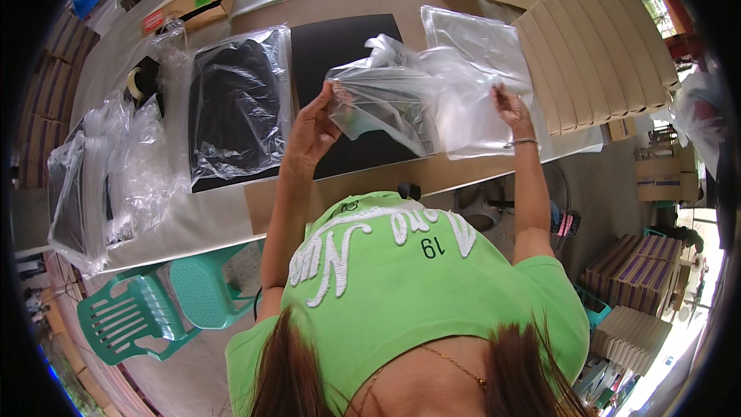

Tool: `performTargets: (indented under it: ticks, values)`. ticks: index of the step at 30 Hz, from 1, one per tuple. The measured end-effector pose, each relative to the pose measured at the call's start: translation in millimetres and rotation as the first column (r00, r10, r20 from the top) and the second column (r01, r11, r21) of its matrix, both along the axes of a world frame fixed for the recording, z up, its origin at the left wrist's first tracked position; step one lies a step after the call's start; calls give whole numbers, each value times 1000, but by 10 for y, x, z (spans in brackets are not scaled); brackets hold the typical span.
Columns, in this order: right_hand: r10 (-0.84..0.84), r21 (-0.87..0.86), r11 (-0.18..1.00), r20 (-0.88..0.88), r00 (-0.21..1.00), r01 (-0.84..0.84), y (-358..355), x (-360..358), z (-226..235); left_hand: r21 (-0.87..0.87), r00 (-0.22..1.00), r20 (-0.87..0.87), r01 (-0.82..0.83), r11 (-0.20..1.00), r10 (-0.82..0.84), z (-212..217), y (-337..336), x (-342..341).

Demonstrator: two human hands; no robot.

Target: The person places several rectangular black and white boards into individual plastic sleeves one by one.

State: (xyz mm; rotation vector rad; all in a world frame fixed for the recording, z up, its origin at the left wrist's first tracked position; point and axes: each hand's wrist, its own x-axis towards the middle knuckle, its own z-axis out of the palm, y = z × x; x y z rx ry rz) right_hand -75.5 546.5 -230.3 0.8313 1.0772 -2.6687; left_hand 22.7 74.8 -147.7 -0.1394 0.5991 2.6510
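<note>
Between my two hands stretches a clear plastic bag (390, 100), crumpled and partly see-through. My left hand (315, 123) pinches its left edge with thumb and fingers. On the other side my right hand (510, 105), with a bracelet at the wrist, grips the bag's right part over a stack of flat clear bags (475, 27). Beneath the held bag lies a black flat sheet (332, 35), partly covered by it. To the left of that sheet rests another black sheet in a clear bag (239, 100).
Crumpled clear bags (147, 170) lie at the table's left end, near a tape roll (137, 81). A row of folded cardboard (594, 54) stands at the right. An open carton (212, 8) sits at the back left. Green plastic chairs (131, 313) stand before the table.
</note>
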Motion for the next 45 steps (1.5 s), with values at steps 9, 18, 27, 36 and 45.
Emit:
performTargets:
  ticks: [9, 18, 27, 36, 45]
  values:
    - [-373, 180, 858, -426, 824, 481, 2095, -644, 390, 77, 973, 22, -229, 970, 228, 156, -581, -166]
    - [-236, 463, 474, -753, 614, 749, 1387, -912, 1186, -125, 948, -53, -319, 939, 315, 433, -488, 15]
    - [507, 781, -360, -295, 810, 510, -127, -665, 216, -211, 961, -216, -217, 953, 171, 472, -160, -3]
    - [171, 826, -562, 66, 983, 42, -474, -290, 284, -216, 959, -146, -269, 939, 242, 585, -191, 151]
    - [908, 933, 308, -346, 237, 185, -2598, 887, 2048, -377, 958, -288, -129, 917, 17, 502, 107, 136]
